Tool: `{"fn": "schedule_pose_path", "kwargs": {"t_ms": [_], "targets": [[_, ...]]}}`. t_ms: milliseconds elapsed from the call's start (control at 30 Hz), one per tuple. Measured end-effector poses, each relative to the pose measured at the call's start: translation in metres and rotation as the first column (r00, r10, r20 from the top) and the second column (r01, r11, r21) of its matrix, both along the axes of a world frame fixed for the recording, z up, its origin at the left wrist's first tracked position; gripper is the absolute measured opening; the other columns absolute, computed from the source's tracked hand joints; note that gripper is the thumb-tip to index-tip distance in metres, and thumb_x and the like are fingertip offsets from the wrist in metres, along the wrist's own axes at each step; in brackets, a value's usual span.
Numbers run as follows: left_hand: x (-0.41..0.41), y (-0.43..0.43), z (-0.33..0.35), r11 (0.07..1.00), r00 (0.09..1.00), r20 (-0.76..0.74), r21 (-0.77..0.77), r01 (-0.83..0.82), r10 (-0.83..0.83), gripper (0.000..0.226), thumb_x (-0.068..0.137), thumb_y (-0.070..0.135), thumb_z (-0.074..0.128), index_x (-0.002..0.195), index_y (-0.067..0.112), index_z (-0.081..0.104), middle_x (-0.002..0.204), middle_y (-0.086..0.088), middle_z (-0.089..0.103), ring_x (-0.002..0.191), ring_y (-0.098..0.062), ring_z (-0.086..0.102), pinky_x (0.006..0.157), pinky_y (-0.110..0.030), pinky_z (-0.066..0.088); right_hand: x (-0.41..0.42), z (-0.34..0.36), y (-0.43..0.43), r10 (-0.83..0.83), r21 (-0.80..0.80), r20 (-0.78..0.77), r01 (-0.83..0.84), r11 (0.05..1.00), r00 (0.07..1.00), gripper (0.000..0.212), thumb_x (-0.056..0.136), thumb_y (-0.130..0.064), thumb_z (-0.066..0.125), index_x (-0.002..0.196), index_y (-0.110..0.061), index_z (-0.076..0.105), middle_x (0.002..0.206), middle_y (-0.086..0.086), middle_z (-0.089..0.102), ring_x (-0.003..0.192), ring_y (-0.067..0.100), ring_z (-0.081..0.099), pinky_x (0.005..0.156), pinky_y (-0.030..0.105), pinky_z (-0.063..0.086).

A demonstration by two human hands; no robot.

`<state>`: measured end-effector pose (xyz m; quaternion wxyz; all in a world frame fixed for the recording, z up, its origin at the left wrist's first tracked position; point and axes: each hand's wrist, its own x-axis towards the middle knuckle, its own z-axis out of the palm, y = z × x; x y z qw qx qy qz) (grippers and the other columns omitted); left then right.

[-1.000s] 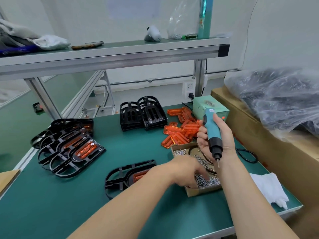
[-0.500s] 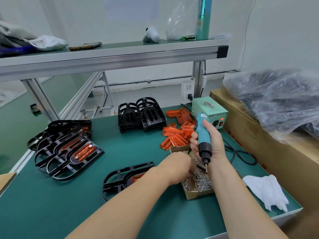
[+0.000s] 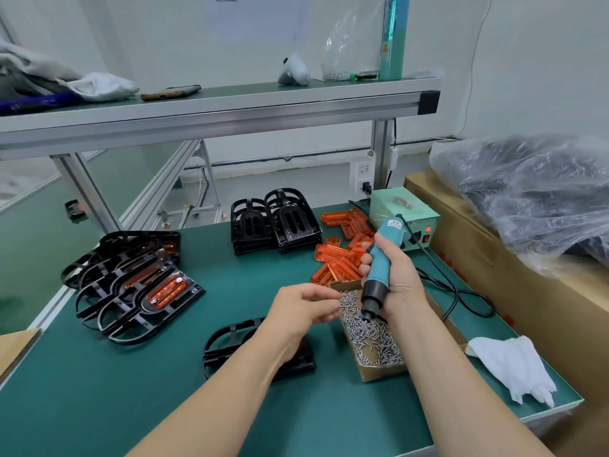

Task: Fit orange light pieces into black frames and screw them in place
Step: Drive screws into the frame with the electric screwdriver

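Left hand [image 3: 303,308] lifted out of the shallow cardboard box [image 3: 382,374] of small silver screws [image 3: 372,341], now at its left rim, fingertips drawn together; whether a screw sits between them, cannot tell. Right hand [image 3: 395,278] wraps the teal plastic electric screwdriver [image 3: 379,262], black nose down over the screws. Black openwork plastic frame [image 3: 227,341] lies flat on the green bench [image 3: 131,390] beneath the left forearm. Glossy translucent orange light pieces [image 3: 336,262], oblong, heaped beyond the box.

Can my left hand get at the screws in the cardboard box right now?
Likely yes. The left hand is right beside the open box, the screws lie uncovered, and the screwdriver in the right hand hangs over only part of them.
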<state>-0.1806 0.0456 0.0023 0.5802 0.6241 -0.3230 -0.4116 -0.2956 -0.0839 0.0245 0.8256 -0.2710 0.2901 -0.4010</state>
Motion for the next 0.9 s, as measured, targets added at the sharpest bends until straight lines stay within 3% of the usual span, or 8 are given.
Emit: {"fn": "schedule_pose_path", "kwargs": {"t_ms": [167, 333, 533, 633, 900], "targets": [[0.02, 0.029, -0.005, 0.997, 0.941, -0.332, -0.01, -0.072, 0.064, 0.016, 0.086, -0.013, 0.062, 0.09, -0.005, 0.075, 0.087, -0.022, 0.073, 0.075, -0.022, 0.073, 0.068, -0.021, 0.057, 0.018, -0.003, 0.01, -0.082, 0.048, 0.027, 0.081, 0.996, 0.996, 0.019, 0.086, -0.02, 0.079, 0.091, -0.012, 0.062, 0.064, -0.001, 0.059, 0.049, 0.007, 0.055, 0.044, 0.019, 0.05], [0.025, 0.042, -0.007, 0.992, 0.909, -0.403, -0.007, -0.122, 0.109, 0.014, 0.085, -0.017, 0.061, 0.085, -0.009, 0.071, 0.084, -0.024, 0.07, 0.071, -0.024, 0.072, 0.064, -0.022, 0.058, 0.036, 0.002, 0.019, -0.269, 0.088, 0.062, 0.263, 0.961, 0.961, 0.027, 0.083, -0.013, 0.08, 0.1, -0.012, 0.059, 0.066, 0.0, 0.061, 0.048, 0.007, 0.059, 0.045, 0.021, 0.05], [0.025, 0.05, -0.009, 0.982, 0.862, -0.483, -0.022, -0.188, 0.154, 0.012, 0.082, -0.019, 0.062, 0.087, -0.01, 0.069, 0.087, -0.027, 0.071, 0.073, -0.027, 0.073, 0.062, -0.022, 0.058, 0.05, 0.009, 0.031, -0.441, -0.029, 0.009, 0.441, 0.897, 0.897, 0.029, 0.081, -0.014, 0.079, 0.104, -0.014, 0.061, 0.067, -0.001, 0.062, 0.049, 0.005, 0.06, 0.048, 0.021, 0.05], [0.025, 0.053, -0.01, 0.98, 0.848, -0.506, -0.031, -0.199, 0.156, 0.011, 0.08, -0.018, 0.064, 0.086, -0.009, 0.069, 0.088, -0.028, 0.072, 0.075, -0.028, 0.074, 0.062, -0.022, 0.058, 0.054, 0.011, 0.035, -0.46, -0.069, 0.003, 0.459, 0.886, 0.888, 0.025, 0.083, -0.014, 0.078, 0.1, -0.015, 0.06, 0.059, -0.005, 0.06, 0.049, 0.006, 0.058, 0.05, 0.022, 0.05], [0.025, 0.06, -0.012, 0.966, 0.837, -0.511, -0.049, -0.256, 0.196, 0.013, 0.078, -0.019, 0.066, 0.087, -0.01, 0.067, 0.091, -0.03, 0.071, 0.077, -0.03, 0.073, 0.064, -0.024, 0.059, 0.059, 0.009, 0.045, -0.463, -0.11, -0.027, 0.457, 0.882, 0.886, 0.031, 0.084, -0.018, 0.078, 0.109, -0.016, 0.061, 0.068, -0.004, 0.061, 0.054, 0.007, 0.059, 0.055, 0.025, 0.053]]}}
